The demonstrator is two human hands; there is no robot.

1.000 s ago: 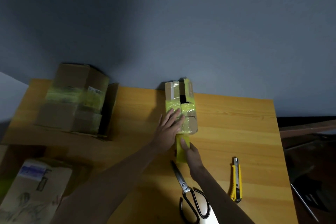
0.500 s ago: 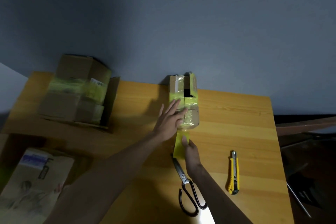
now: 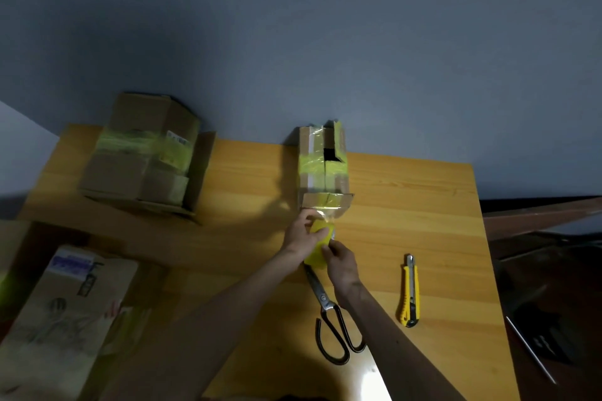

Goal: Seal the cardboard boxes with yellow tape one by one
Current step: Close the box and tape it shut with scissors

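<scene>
- Light level: dim throughout; the wall (image 3: 325, 42) reads to you as flat grey-blue murk.
- Brightest area: right half of the table (image 3: 423, 205), warm orange.
- Glare: one white patch on the table's near edge, beside your right forearm.
- Shadows: a dark one falls left of the taped cardboard box (image 3: 314, 172); the stacked boxes (image 3: 136, 166) at far left sit in gloom.
- Blur: your left hand (image 3: 301, 234) and right hand (image 3: 342, 265) are smeared at the yellow tape roll (image 3: 317, 257).
- Distortion: wide-angle lens; the table edges splay outward.
</scene>
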